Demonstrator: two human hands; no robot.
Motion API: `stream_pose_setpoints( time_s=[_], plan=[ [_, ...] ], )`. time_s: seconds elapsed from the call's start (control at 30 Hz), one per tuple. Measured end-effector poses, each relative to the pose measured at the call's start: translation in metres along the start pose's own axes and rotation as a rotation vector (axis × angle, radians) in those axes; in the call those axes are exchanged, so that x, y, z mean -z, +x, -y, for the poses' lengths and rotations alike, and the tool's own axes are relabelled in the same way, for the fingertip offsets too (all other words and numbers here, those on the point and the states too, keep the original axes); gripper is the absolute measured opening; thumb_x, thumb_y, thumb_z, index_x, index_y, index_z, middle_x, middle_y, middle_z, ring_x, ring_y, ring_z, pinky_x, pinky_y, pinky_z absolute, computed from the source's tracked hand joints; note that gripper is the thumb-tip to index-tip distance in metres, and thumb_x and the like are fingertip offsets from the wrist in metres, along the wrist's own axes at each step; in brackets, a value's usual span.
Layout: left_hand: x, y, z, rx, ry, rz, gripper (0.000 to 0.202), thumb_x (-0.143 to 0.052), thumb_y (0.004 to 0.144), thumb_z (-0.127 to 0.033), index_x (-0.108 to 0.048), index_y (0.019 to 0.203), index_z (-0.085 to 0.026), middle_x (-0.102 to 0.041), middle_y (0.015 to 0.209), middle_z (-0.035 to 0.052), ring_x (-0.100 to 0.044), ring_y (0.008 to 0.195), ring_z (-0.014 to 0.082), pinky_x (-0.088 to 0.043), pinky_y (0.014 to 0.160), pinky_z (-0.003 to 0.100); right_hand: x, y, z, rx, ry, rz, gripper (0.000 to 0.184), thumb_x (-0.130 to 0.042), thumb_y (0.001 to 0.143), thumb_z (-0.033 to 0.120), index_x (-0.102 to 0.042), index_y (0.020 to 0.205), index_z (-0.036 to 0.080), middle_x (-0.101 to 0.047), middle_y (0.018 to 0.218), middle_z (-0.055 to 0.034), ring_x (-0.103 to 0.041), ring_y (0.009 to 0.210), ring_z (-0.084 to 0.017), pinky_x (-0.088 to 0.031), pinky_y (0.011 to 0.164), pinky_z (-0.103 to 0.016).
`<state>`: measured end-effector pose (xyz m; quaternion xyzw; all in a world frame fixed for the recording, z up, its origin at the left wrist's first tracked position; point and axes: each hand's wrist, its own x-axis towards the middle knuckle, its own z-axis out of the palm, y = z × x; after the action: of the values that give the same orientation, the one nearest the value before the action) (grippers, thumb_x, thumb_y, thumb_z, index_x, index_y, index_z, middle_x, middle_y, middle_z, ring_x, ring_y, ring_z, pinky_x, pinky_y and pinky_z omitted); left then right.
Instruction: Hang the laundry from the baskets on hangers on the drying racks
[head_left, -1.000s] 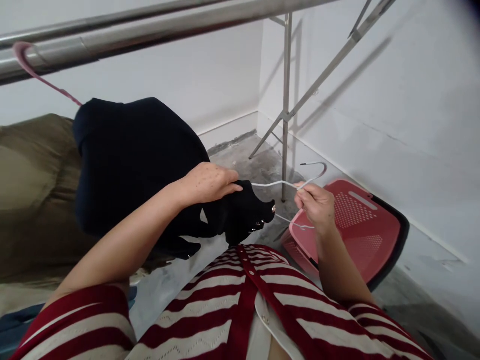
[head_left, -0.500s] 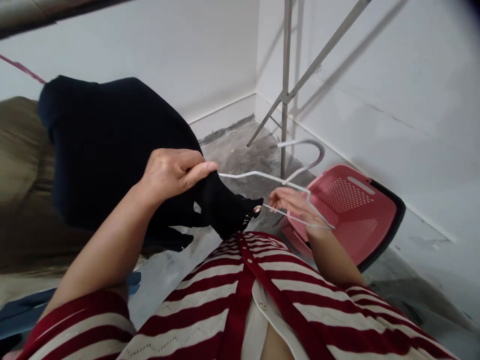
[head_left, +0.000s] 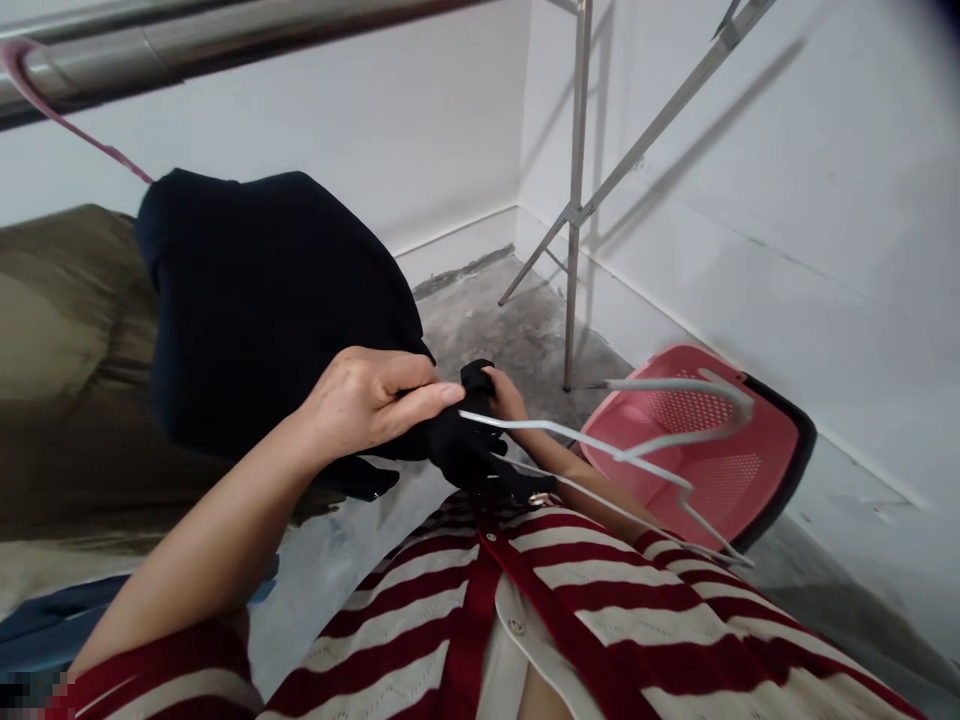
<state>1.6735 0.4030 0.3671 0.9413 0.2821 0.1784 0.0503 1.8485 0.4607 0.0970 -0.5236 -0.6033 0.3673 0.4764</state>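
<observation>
My left hand [head_left: 367, 400] is closed on a black garment [head_left: 457, 450] and one end of a white clothes hanger [head_left: 570, 432], thumb lying along the top. The hanger's end goes into the cloth, while its hook and other end stick out to the right. My right hand [head_left: 508, 392], partly behind the cloth, pinches the garment's far edge. A shiny button or fastener shows at the garment's near edge, against my striped cardigan [head_left: 592, 590]. Just left of my hands hangs a dark navy garment [head_left: 277, 300]; where it meets the black cloth is hard to make out.
A pink hanger [head_left: 90, 135] hooks over a metal rail [head_left: 225, 45] at the upper left. Olive trousers-like cloth [head_left: 60, 350] hangs beside it. A pink basket [head_left: 720, 470] stands on the floor to the right, near a metal rack leg [head_left: 576, 270] and the white wall.
My right hand has moved left from near the hanger to the garment's far edge and closed on it. The hanger and my left hand have shifted right and lower in view.
</observation>
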Motion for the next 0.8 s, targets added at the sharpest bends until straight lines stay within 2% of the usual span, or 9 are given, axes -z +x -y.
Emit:
stream_pose_setpoints(
  time_s=[0.1,0.3,0.4,0.47,0.5,0.57,0.67,0.73,0.8],
  plan=[
    [0.013,-0.021,0.019,0.018,0.000,-0.044,0.046,-0.046,0.087,-0.051,-0.064,0.063,-0.016,-0.059,0.051,-0.0010,-0.049,0.043,0.0059,-0.034,0.043,0.016,0.025,0.009,-0.001,0.010,-0.002,-0.022,0.047,-0.051,0.071,0.012,-0.058,0.117,0.019,-0.058,0.126,-0.0064,-0.050,0.120,-0.023,-0.032,0.109,-0.043],
    [0.042,-0.056,0.054,0.070,0.038,-0.298,0.043,-0.056,0.080,-0.055,-0.067,0.070,-0.015,-0.066,0.054,0.0003,-0.056,0.043,0.0069,-0.040,0.041,0.012,0.095,0.005,0.027,-0.005,0.128,0.415,0.042,-0.066,0.069,0.035,-0.067,0.105,0.014,-0.070,0.101,-0.0069,-0.065,0.090,-0.020,-0.049,0.084,-0.033],
    [0.050,-0.062,0.059,0.058,0.027,-0.344,0.045,-0.058,0.077,-0.058,-0.067,0.068,-0.015,-0.063,0.050,-0.0016,-0.054,0.039,0.0060,-0.038,0.038,0.012,0.105,0.005,0.040,0.046,0.001,0.564,0.039,-0.066,0.070,0.041,-0.070,0.099,0.015,-0.071,0.096,-0.0062,-0.065,0.085,-0.020,-0.049,0.079,-0.031],
    [0.051,-0.062,0.060,0.038,0.029,-0.319,0.046,-0.060,0.073,-0.060,-0.066,0.067,-0.016,-0.062,0.049,-0.0027,-0.053,0.038,0.0056,-0.038,0.038,0.012,0.107,0.008,0.045,0.111,-0.141,0.577,0.030,-0.065,0.073,0.037,-0.071,0.094,0.017,-0.070,0.093,-0.0048,-0.064,0.085,-0.019,-0.049,0.080,-0.030],
    [0.050,-0.061,0.062,0.027,0.044,-0.299,0.046,-0.061,0.071,-0.061,-0.066,0.067,-0.016,-0.062,0.050,-0.0031,-0.053,0.039,0.0055,-0.038,0.038,0.012,0.109,0.010,0.047,0.149,-0.205,0.518,0.025,-0.063,0.075,0.032,-0.071,0.093,0.017,-0.069,0.092,-0.0044,-0.064,0.085,-0.018,-0.048,0.081,-0.031],
    [0.045,-0.059,0.068,0.018,0.108,-0.266,0.045,-0.063,0.068,-0.062,-0.066,0.068,-0.017,-0.064,0.054,-0.0034,-0.055,0.042,0.0060,-0.040,0.040,0.013,0.118,0.014,0.050,0.218,-0.307,0.256,0.021,-0.056,0.077,0.020,-0.071,0.092,0.019,-0.067,0.092,-0.0044,-0.062,0.086,-0.018,-0.048,0.082,-0.031],
    [0.034,-0.058,0.080,0.005,0.239,-0.282,0.042,-0.061,0.073,-0.060,-0.068,0.075,-0.019,-0.069,0.068,-0.0020,-0.063,0.055,0.0096,-0.048,0.053,0.016,0.139,0.017,0.054,0.265,-0.406,-0.118,0.035,-0.049,0.075,0.009,-0.068,0.100,0.023,-0.064,0.100,-0.0056,-0.060,0.094,-0.019,-0.049,0.081,-0.032],
    [0.028,-0.058,0.087,-0.007,0.336,-0.316,0.040,-0.057,0.078,-0.057,-0.069,0.081,-0.019,-0.071,0.076,-0.0005,-0.067,0.064,0.0123,-0.050,0.060,0.019,0.152,0.017,0.056,0.274,-0.464,-0.275,0.043,-0.047,0.074,0.006,-0.065,0.108,0.024,-0.062,0.107,-0.0061,-0.057,0.101,-0.020,-0.048,0.084,-0.033],
    [0.023,-0.058,0.089,0.019,0.445,-0.332,0.040,-0.052,0.083,-0.055,-0.069,0.088,-0.020,-0.071,0.081,0.0008,-0.067,0.069,0.0142,-0.049,0.060,0.021,0.162,0.017,0.056,0.260,-0.516,-0.370,0.049,-0.046,0.073,0.005,-0.061,0.115,0.025,-0.060,0.112,-0.0060,-0.055,0.106,-0.021,-0.047,0.088,-0.035]
  ],
)
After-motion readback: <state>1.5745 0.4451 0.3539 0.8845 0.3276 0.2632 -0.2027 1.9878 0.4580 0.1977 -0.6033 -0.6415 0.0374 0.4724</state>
